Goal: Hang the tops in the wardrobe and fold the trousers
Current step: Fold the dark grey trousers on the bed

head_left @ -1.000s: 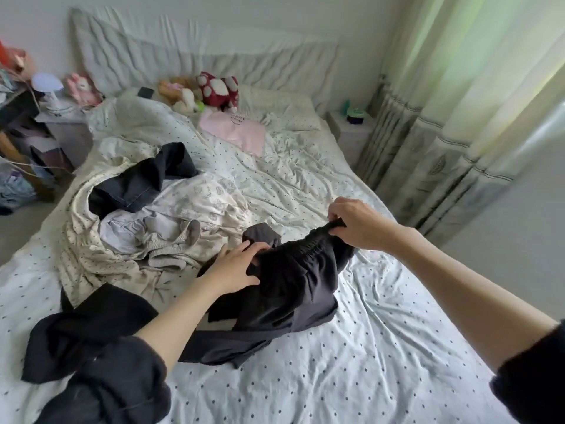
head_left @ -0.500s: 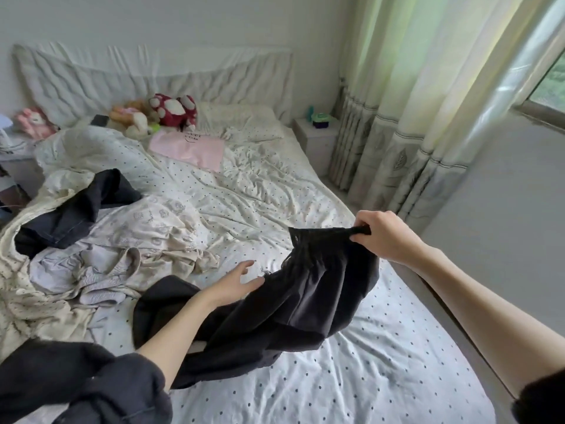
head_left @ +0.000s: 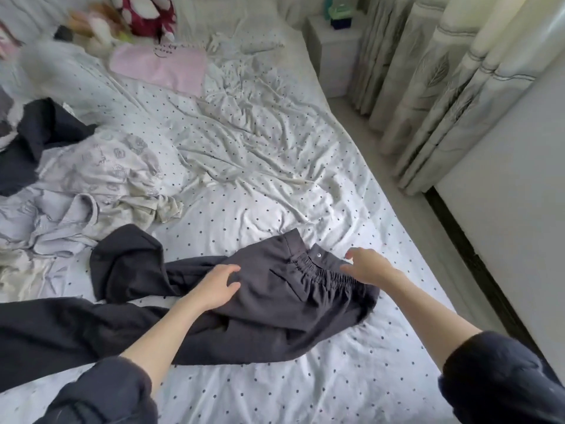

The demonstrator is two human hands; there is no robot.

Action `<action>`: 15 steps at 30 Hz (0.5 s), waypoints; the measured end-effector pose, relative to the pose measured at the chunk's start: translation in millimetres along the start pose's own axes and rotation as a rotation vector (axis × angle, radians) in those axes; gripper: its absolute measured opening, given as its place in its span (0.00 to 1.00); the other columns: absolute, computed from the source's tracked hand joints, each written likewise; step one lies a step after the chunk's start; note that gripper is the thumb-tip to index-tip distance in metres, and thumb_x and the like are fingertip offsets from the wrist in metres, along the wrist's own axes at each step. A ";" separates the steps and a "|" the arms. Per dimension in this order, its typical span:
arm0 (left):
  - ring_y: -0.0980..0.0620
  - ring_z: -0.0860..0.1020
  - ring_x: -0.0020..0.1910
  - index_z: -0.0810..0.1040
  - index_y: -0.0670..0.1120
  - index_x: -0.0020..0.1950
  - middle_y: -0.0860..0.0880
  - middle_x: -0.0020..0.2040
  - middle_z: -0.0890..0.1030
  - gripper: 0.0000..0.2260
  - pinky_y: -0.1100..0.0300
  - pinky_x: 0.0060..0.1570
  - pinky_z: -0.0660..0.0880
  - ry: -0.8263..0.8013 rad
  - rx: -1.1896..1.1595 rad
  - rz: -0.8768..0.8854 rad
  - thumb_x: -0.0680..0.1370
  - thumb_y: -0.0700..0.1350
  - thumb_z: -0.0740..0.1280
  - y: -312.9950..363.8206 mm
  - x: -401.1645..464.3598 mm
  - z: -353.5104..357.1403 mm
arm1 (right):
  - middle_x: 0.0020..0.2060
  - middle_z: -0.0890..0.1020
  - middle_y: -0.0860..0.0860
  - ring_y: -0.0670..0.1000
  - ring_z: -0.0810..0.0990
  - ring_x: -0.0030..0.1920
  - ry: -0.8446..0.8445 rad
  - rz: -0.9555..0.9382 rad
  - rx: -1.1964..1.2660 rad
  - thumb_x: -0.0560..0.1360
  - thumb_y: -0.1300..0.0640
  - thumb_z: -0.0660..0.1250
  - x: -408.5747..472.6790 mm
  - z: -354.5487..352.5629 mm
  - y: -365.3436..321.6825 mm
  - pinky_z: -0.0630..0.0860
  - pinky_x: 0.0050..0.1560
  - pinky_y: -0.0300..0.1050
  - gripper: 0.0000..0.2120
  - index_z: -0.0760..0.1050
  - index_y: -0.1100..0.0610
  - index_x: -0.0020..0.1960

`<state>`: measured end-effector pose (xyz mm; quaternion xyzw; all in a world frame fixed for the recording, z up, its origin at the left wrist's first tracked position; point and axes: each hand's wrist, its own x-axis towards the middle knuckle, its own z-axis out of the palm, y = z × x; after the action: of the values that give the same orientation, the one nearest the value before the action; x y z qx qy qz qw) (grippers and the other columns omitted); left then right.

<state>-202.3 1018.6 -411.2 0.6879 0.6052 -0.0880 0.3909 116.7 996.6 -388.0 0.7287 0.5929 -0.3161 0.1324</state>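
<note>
Dark trousers (head_left: 275,301) under both palms, long axis leftward; waistband at right hand (head_left: 365,269), legs past left hand (head_left: 218,286); fingers relaxed, gripping nothing.

Bed (head_left: 275,166) with a rumpled white dotted sheet fills most of the view. White nightstand (head_left: 331,59) just beside its far right corner, a dark box (head_left: 341,21) on top. Pale leaf-print curtains (head_left: 443,75) hang along the right side, daylight coming through. Plain wall (head_left: 513,215) below right, dark skirting (head_left: 477,270), light floor (head_left: 406,191).
</note>
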 end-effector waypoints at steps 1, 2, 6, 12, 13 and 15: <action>0.49 0.63 0.72 0.62 0.46 0.74 0.47 0.73 0.62 0.22 0.56 0.70 0.60 0.026 -0.012 -0.019 0.80 0.45 0.61 -2.8 7.6 -0.5 | 0.58 0.78 0.55 0.56 0.76 0.57 0.003 -0.027 0.004 0.78 0.53 0.59 9.0 3.7 -2.8 0.75 0.56 0.50 0.17 0.70 0.59 0.64; 0.48 0.61 0.72 0.61 0.46 0.74 0.46 0.74 0.61 0.24 0.53 0.71 0.60 0.038 -0.016 -0.048 0.79 0.46 0.62 -6.7 13.6 -0.7 | 0.58 0.78 0.55 0.56 0.76 0.57 0.003 -0.059 0.013 0.78 0.54 0.59 16.8 7.1 -6.9 0.74 0.56 0.50 0.17 0.70 0.59 0.64; 0.45 0.60 0.72 0.55 0.49 0.76 0.46 0.74 0.61 0.32 0.45 0.68 0.63 0.031 0.008 -0.150 0.77 0.51 0.65 -25.1 35.8 8.8 | 0.63 0.74 0.55 0.56 0.73 0.62 0.042 -0.193 0.014 0.77 0.57 0.59 56.9 20.1 -25.1 0.70 0.62 0.54 0.21 0.64 0.56 0.69; 0.52 0.78 0.50 0.77 0.50 0.52 0.54 0.48 0.80 0.05 0.54 0.52 0.74 0.071 -0.059 -0.065 0.77 0.47 0.66 -28.9 35.4 7.2 | 0.77 0.49 0.48 0.53 0.44 0.77 0.009 -0.554 -0.381 0.73 0.45 0.68 115.0 24.6 -79.1 0.46 0.73 0.64 0.45 0.40 0.48 0.77; 0.52 0.78 0.47 0.78 0.49 0.48 0.54 0.45 0.80 0.04 0.54 0.50 0.75 0.065 -0.086 -0.042 0.78 0.47 0.65 -27.1 33.8 1.1 | 0.77 0.51 0.48 0.53 0.44 0.77 -0.033 -0.598 -0.444 0.72 0.44 0.68 122.3 26.1 -90.2 0.43 0.73 0.65 0.45 0.41 0.48 0.77; 0.51 0.79 0.44 0.79 0.47 0.47 0.51 0.43 0.81 0.06 0.55 0.48 0.74 0.072 -0.167 -0.009 0.78 0.48 0.65 -23.9 33.3 -14.2 | 0.72 0.64 0.50 0.52 0.54 0.76 -0.091 -0.660 -0.506 0.73 0.44 0.67 130.2 29.8 -110.4 0.43 0.73 0.65 0.37 0.53 0.51 0.76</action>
<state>-220.5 1052.2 -431.7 0.6527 0.6273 -0.0143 0.4246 15.6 1110.2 -471.1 0.4295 0.8471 -0.2176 0.2250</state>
